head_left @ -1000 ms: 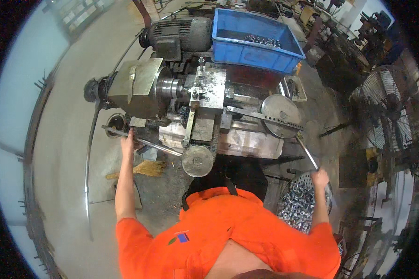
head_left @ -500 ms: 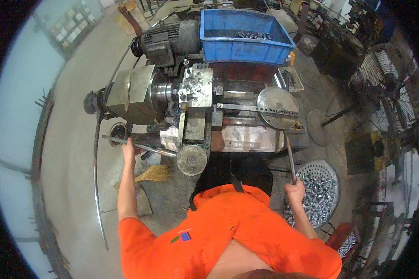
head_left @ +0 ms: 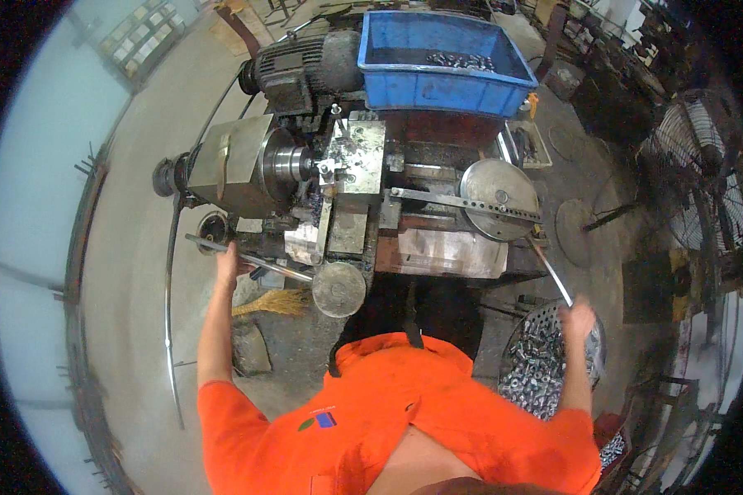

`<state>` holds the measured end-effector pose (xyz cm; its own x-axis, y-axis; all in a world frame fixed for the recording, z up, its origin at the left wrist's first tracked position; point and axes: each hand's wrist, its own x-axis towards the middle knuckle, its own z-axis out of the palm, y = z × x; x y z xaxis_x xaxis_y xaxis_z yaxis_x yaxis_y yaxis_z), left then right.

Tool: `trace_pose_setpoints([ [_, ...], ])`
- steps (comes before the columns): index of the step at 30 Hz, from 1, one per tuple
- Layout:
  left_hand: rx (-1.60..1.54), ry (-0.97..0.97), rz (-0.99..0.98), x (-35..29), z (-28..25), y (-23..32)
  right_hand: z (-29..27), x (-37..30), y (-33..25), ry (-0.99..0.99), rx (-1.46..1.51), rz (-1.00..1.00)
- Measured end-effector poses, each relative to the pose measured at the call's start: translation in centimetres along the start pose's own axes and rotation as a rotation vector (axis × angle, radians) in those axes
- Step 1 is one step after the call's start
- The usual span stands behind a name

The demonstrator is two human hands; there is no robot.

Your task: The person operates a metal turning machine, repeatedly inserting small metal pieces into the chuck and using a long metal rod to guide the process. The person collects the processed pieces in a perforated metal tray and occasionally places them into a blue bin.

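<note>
At the left, my left hand (head_left: pixel 228 262) is closed around a metal lever rod (head_left: pixel 279 269), which runs to a round disc (head_left: pixel 338 289) at the front of a lathe. To the right, my right hand (head_left: pixel 578 317) grips the end of another lever rod (head_left: pixel 553 272), slanting down from beneath a larger round plate (head_left: pixel 501 198). A flat bar with a row of holes (head_left: pixel 437 196) links that plate to the carriage. Between my hands stand the lathe's steel tool block (head_left: pixel 362 157) and its chuck (head_left: pixel 287 163). Whether a workpiece sits in the chuck I cannot tell.
Behind the lathe is a blue crate (head_left: pixel 447 89) with small metal parts inside, beside a motor (head_left: pixel 305 73). A perforated basket (head_left: pixel 596 356) of shiny metal parts stands under my right arm. A straw broom (head_left: pixel 274 303) lies at the left; a fan (head_left: pixel 692 165) stands right.
My right hand has swung its lever to the right, and the round plate and holed bar have turned with it. My left hand keeps its grip, nearly still.
</note>
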<state>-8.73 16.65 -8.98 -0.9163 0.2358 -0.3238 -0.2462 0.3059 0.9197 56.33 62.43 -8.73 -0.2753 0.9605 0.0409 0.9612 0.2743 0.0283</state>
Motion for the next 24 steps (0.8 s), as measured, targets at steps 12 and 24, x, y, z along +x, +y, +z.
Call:
trace_pose_setpoints([
  [12,0.036,0.016,-0.067,2.7,-4.9,-5.6,1.2,4.4,-7.9,0.539,0.113,-0.103],
  [24,1.190,0.173,0.015,1.3,3.4,-12.0,3.1,-6.1,-13.1,0.071,0.590,-0.130],
])
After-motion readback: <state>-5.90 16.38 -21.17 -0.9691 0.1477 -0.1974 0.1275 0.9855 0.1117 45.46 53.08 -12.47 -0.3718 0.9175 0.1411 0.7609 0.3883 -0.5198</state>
